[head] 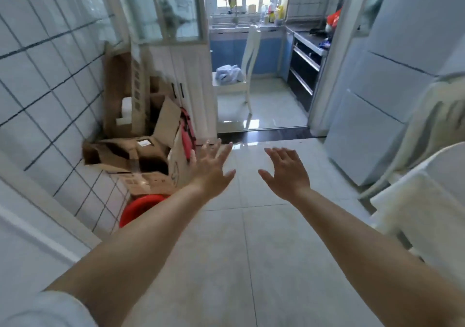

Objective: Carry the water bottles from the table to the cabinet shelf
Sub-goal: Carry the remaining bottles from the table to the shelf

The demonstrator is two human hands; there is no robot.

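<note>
- Head view: both bare forearms stretch forward over a glossy, pale tiled floor (251, 251), the palms facing down.
- The left hand (211, 168) has its fingers straight and spread, holding nothing; it hangs in front of the edge of a cardboard box.
- The right hand (286, 170) is likewise flat with fingers apart and empty, well apart from the left.
- No water bottle can be made out near the hands; small bottles stand far off on the kitchen windowsill (269, 11), too blurred to identify, so no long axis or pointing can be told.
- At left, crumpled brown cardboard boxes (130, 153) with open flaps lean against a white wall of square tiles with dark grout (45, 80).
- A round red plastic basin (143, 207) sits just below the boxes.
- A white cabinet (181, 75) with glass upper panes stands behind them.
- A white wooden chair (247, 62) carries a rumpled light-blue cloth (230, 74).
- A smooth white fridge (372, 105) stands at right.
</note>
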